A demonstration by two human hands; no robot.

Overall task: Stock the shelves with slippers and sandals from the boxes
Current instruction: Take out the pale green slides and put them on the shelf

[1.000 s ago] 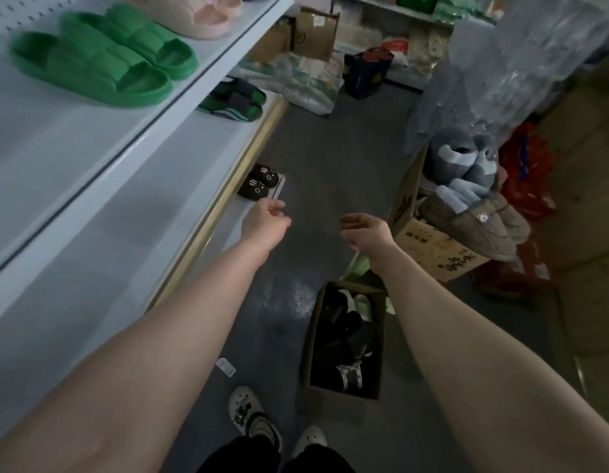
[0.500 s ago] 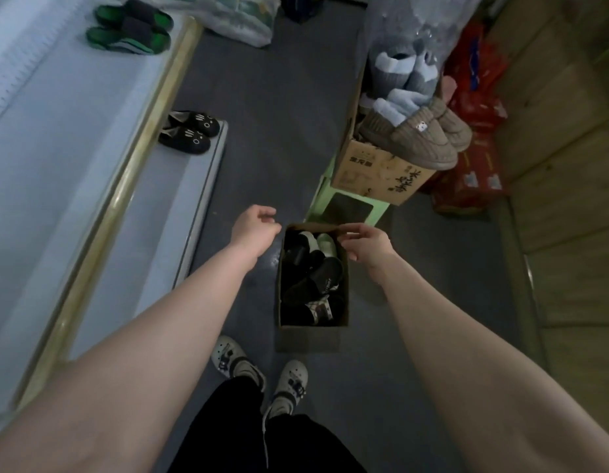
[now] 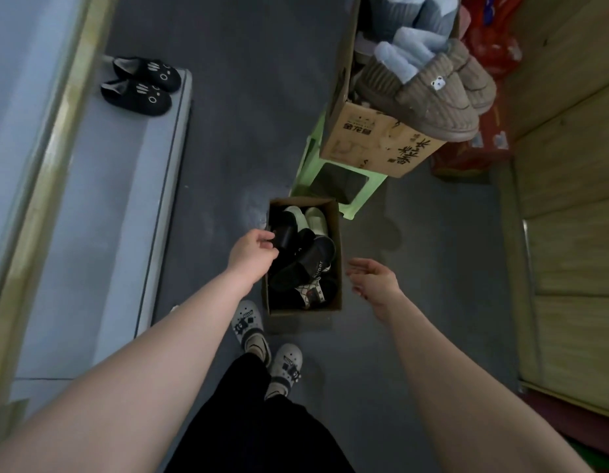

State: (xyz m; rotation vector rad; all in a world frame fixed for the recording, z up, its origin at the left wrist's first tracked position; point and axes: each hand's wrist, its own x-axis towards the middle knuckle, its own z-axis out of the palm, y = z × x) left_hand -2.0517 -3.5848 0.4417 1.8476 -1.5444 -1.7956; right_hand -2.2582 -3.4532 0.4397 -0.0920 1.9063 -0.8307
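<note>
Small box [image 3: 304,308] open-topped; green stool [image 3: 333,186] crowds its far end.

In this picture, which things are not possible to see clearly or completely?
Head view only:
Whether the left hand grips the black slide: its curled fingers hide the contact.
How many pairs lie in the small box: the top ones cover the rest.
The big box contents: brown slippers cover them, and the top edge cuts them off.

dim, flat indoor light, soft shadows, wide-angle bending at the edges, slight overall softness.
</note>
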